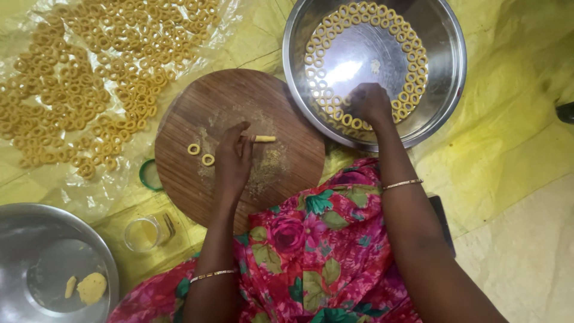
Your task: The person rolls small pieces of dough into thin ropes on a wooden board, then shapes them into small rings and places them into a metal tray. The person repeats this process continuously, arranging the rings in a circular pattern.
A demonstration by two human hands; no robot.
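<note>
My left hand (232,160) rests on a round wooden board (239,96) and pinches a short yellow dough stick (263,139) at its fingertips. Two small dough rings (200,154) lie on the board just left of that hand. My right hand (371,103) reaches into a large steel plate (445,66), fingers curled down among the dough rings (412,66) set in a circle along its inner wall. Whether that hand holds a ring is hidden.
Several dough rings (78,84) are spread on a clear plastic sheet at the upper left. A steel bowl (36,233) with a dough lump (92,287) sits at the lower left. A small glass jar (143,233) and a green ring (146,174) lie near the board.
</note>
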